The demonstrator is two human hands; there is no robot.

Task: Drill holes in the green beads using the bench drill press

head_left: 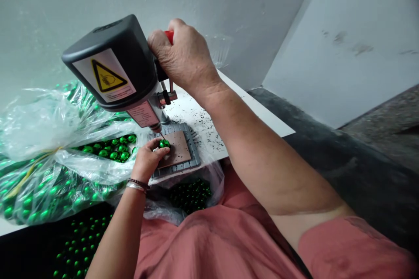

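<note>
Clear plastic bags of green balls

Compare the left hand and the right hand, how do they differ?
The left hand sits low, holding a green bead, while the right hand is high, gripping the red handle of the drill press. The left wrist wears bracelets; the right wrist wears none. Both hands are bare.

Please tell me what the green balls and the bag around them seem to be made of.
The green balls look like glass or plastic with a glossy metallic green finish; their mirror-like highlights suggest this, though the base material cannot be told. The bag looks like thin, clear polyethylene film: see-through, shiny and creased.
</note>
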